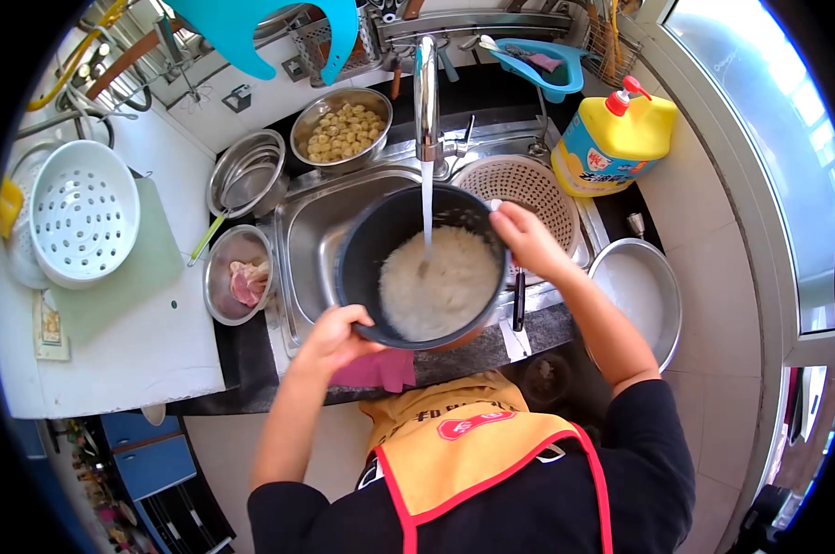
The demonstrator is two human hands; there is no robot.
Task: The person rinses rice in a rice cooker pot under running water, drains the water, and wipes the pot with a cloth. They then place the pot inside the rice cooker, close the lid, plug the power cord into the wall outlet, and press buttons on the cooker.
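Observation:
Between my hands I hold a dark rice cooker pot (364,249) over the sink (304,231), tilted a little toward me. My left hand (339,338) grips the rim at the lower left. At the upper right, my right hand (526,238) is closed on the opposite rim. White rice (450,286) lies in cloudy water inside the pot. A stream of water falls into it from the tall metal faucet (427,111).
Left of the sink stand a bowl of raw meat (248,282), a metal strainer (247,175) and a bowl of peeled pale pieces (346,129). A beige colander (519,189), yellow detergent jug (611,143) and steel basin (641,291) are on the right. A white colander (83,212) sits far left.

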